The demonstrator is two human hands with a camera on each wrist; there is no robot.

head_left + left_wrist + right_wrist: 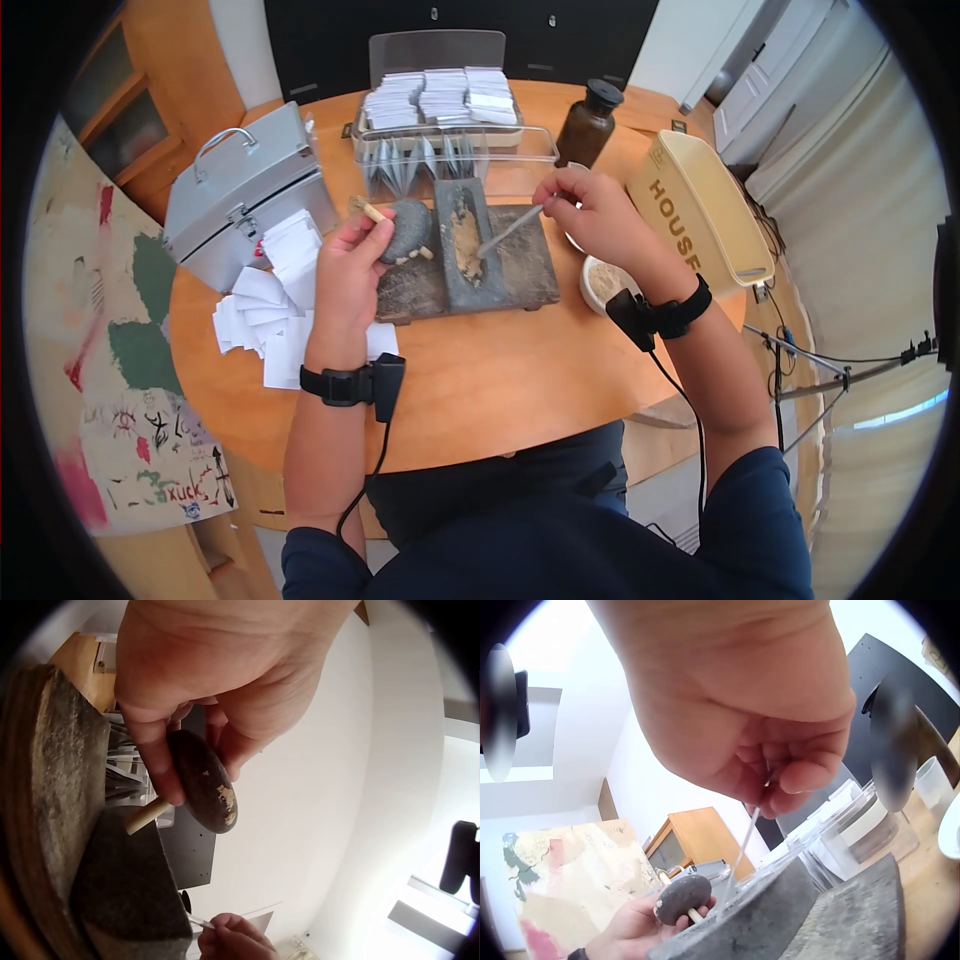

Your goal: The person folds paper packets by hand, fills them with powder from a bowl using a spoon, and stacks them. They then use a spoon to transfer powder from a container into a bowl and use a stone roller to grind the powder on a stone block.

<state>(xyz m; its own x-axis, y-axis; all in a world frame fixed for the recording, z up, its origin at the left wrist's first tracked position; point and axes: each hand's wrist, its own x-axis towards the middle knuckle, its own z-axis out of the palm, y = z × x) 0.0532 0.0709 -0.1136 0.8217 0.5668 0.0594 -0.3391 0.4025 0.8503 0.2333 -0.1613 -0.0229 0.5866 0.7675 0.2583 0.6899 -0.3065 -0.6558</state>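
Observation:
My left hand (pixel 350 262) holds a grey stone grinding wheel (pixel 408 230) by its pale wooden axle (pixel 374 213), above the left side of a dark board (pixel 405 292). The left wrist view shows tan residue on the wheel's rim, with the fingers and thumb on either side. On the board stands a narrow stone trough (pixel 487 293) with tan powder (pixel 466 238) along its channel. My right hand (pixel 597 215) pinches a thin pale stick-like tool (pixel 512 230) over the trough's right wall. Its lower end reaches the powder; the shape of that end is unclear.
A white bowl (pixel 592 297) of tan powder stands near my right wrist. Behind are a brown bottle (pixel 586 130), a cream bin (pixel 668 165), and a clear box (pixel 515 180) of folded packets. White paper packets (pixel 262 312) lie left, beside a metal case (pixel 250 185).

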